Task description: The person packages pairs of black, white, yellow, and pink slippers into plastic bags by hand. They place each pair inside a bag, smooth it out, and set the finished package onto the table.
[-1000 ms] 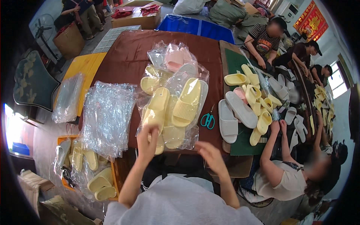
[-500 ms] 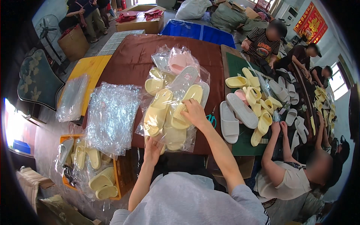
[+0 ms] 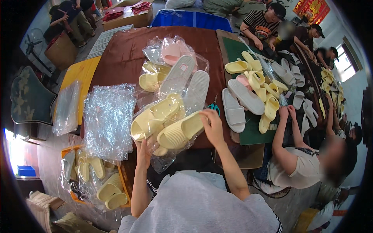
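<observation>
Since 0.5 s ago, right hand [image 3: 213,126] shifted right onto heel of pale yellow ribbed foam slipper [image 3: 180,131], gripping it. Left hand [image 3: 143,149] pinches clear plastic bag [image 3: 165,151] beneath, at brown table [image 3: 124,58] edge. Bagging step; next, I judge, push slipper deeper.

Both hands, left [image 3: 143,152] and right [image 3: 213,125], grip a bagged yellow slipper [image 3: 180,131].

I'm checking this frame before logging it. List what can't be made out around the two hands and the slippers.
- Head view: left hand fingers, hidden under the bagged yellow slippers.
- Head view: how many slippers the clear bag holds, as plastic glare and overlap blur them.
- Head view: scissors blades, covered by the right hand.
- Head view: orange crate contents, veiled by crumpled plastic.
</observation>
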